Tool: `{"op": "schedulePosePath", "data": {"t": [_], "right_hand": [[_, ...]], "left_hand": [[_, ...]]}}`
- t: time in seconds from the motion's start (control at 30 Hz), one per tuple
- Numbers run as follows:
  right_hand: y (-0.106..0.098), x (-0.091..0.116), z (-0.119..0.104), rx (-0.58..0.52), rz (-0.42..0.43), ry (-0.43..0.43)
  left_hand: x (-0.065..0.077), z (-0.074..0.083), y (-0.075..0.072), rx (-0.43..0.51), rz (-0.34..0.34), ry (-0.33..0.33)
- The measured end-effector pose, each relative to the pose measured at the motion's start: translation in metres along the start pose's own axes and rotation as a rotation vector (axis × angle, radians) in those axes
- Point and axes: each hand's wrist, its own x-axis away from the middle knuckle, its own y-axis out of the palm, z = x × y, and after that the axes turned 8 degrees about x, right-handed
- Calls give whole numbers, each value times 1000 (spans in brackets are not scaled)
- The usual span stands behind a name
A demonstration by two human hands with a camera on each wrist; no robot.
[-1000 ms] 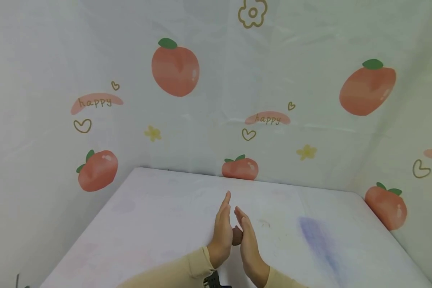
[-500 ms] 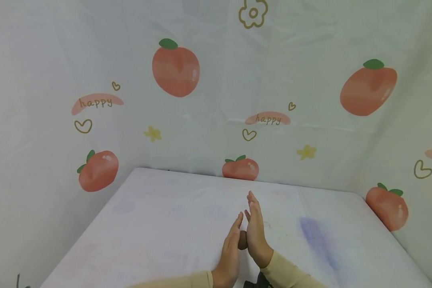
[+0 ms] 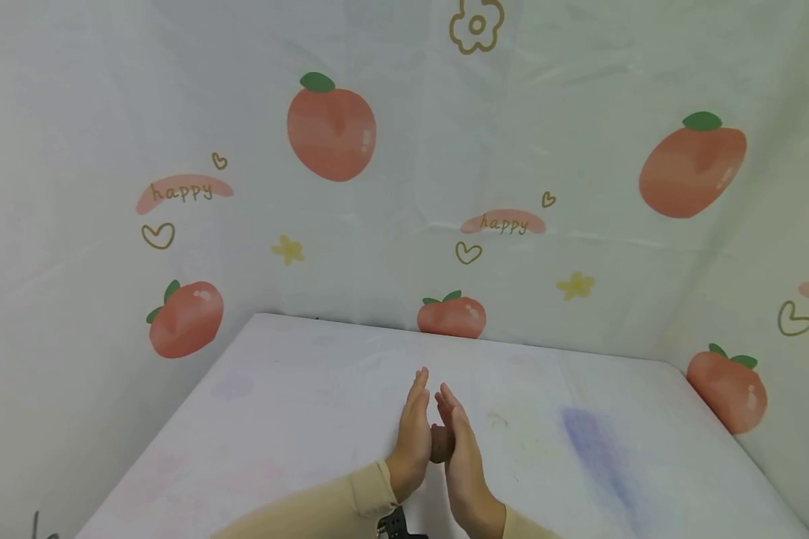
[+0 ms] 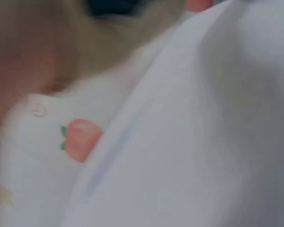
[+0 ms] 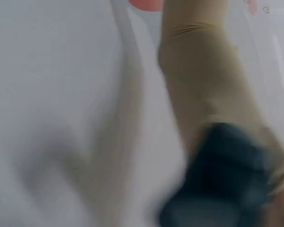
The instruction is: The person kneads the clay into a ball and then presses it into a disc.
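Note:
A brown lump point(image 3: 440, 444), rounded like a ball of clay, sits between two upright palms in the head view. My left hand point(image 3: 410, 442) presses on its left side, fingers straight and pointing away from me. Against the other side lies my right hand point(image 3: 467, 468), also with extended fingers. Both hands are above the white table, with the left fingertips reaching slightly farther forward. Part of the lump is hidden by the palms. In the left wrist view only blurred skin shows at the upper left; neither wrist view shows the lump.
The white table point(image 3: 297, 404) carries a purple smudge point(image 3: 596, 453) on its right part. Behind it hangs a white cloth point(image 3: 391, 209) printed with peaches. A black wrist device point(image 3: 395, 522) shows below the left sleeve point(image 3: 323, 500), and appears large in the right wrist view.
The hands slide against each other: half a second ago the right was farther forward and both were farther right; now the left leads again. The lump's pointed top from one second ago looks rounder.

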Motion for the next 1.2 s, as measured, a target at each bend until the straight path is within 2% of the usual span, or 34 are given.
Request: {"op": "schedulePosePath", "data": {"t": [0.1,0.17,0.27,0.37,0.5,0.67,0.87,1.07,1.2], "right_hand": [[-5,-7,-6,1,19,-32],[-9,-17,-5,2,35,-57],[-16,-30,1,-4,62,-65],[-20,-37,8,7,95,-65],[-18,-35,14,16,102,-44],[-9,-20,13,8,31,18],[-5,-17,8,-27,35,-20],[-7,-18,9,-31,38,-7],[-10,-18,10,9,19,-21]], "left_hand": [[10,-10,0,0,-12,-26],[18,-14,3,2,-62,-20],[30,-12,9,14,-140,1],[36,-8,13,30,-186,-15],[32,-2,13,45,-152,-5],[21,3,14,73,-96,33],[20,-1,15,86,-98,20],[18,-4,15,95,-94,17],[17,-4,15,85,-90,11]]}}
